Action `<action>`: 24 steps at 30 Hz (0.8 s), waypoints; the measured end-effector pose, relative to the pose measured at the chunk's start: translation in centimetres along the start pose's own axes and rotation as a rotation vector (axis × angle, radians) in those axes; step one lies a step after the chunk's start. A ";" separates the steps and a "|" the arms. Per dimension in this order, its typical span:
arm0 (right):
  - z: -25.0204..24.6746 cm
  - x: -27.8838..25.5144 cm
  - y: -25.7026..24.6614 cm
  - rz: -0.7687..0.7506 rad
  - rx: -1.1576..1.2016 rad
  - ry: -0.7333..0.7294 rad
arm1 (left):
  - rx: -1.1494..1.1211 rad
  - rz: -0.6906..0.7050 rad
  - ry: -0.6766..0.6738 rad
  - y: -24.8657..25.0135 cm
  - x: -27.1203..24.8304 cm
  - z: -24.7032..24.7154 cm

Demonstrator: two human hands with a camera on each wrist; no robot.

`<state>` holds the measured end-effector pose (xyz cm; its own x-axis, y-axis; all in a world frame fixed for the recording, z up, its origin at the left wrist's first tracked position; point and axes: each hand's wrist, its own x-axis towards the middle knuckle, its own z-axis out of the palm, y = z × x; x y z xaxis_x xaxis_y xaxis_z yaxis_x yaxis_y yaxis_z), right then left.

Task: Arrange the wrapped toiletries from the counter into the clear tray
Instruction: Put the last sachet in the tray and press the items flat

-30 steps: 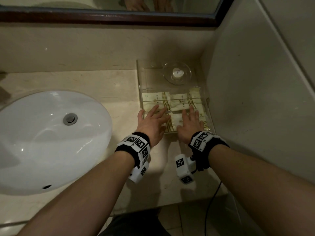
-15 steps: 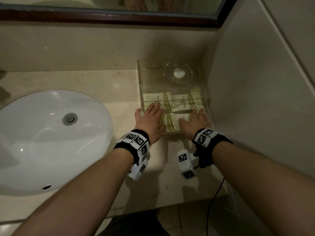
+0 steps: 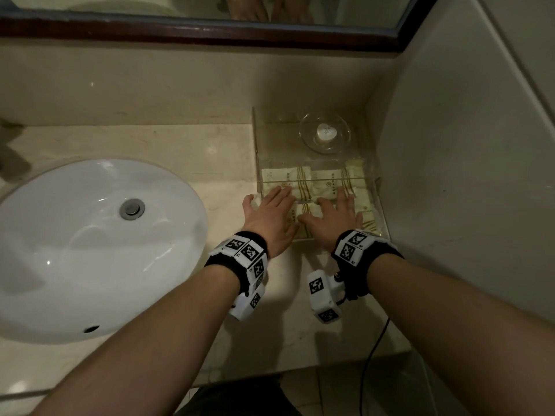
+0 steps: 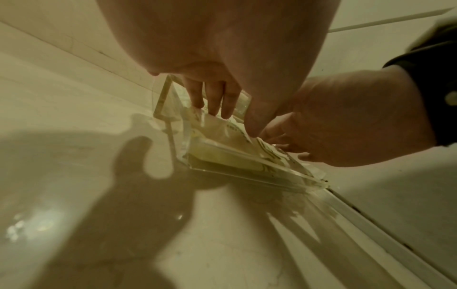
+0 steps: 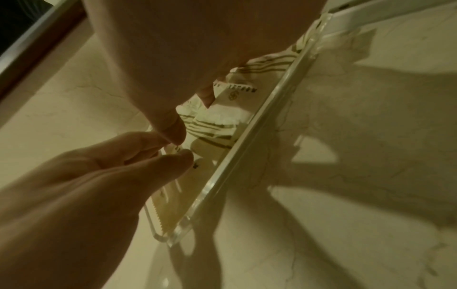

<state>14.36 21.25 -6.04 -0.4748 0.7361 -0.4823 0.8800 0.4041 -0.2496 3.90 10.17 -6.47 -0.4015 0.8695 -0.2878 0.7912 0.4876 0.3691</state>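
Observation:
The clear tray stands on the counter against the right wall. Several cream wrapped toiletry packets with gold stripes lie flat in its front half. My left hand lies flat with straight fingers on the left packets, thumb out over the tray's left wall. My right hand rests beside it, fingers spread on the middle packets. In the left wrist view my fingertips touch a packet inside the tray. In the right wrist view my thumb hovers over striped packets. Neither hand grips anything.
A round glass dish with a small white soap sits in the tray's back half. A white sink fills the counter's left. The right wall stands close to the tray. A mirror frame runs above, and a cable hangs off the front edge.
Both hands stay flat on the packets. My right hand slid slightly right, then back toward the middle. My left hand barely shifted.

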 end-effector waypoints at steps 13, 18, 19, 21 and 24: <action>-1.1 0.6 1.3 0.085 0.099 0.115 | -0.062 0.031 0.069 1.4 0.8 -0.4; -1.8 0.5 3.4 0.189 0.257 0.038 | -0.053 0.137 -0.002 3.4 1.7 0.2; -1.7 0.6 3.8 0.185 0.272 0.002 | -0.050 0.151 -0.019 3.7 1.8 0.4; -1.4 0.7 4.4 0.151 0.233 -0.040 | -0.035 0.166 -0.053 4.0 2.0 0.8; -1.1 0.7 4.9 0.069 0.293 0.008 | 0.015 0.172 -0.079 4.1 2.1 1.1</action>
<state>18.33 24.35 -6.62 -0.4125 0.7610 -0.5007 0.8756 0.1797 -0.4483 6.82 13.85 -6.55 -0.2228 0.9306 -0.2905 0.8520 0.3307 0.4059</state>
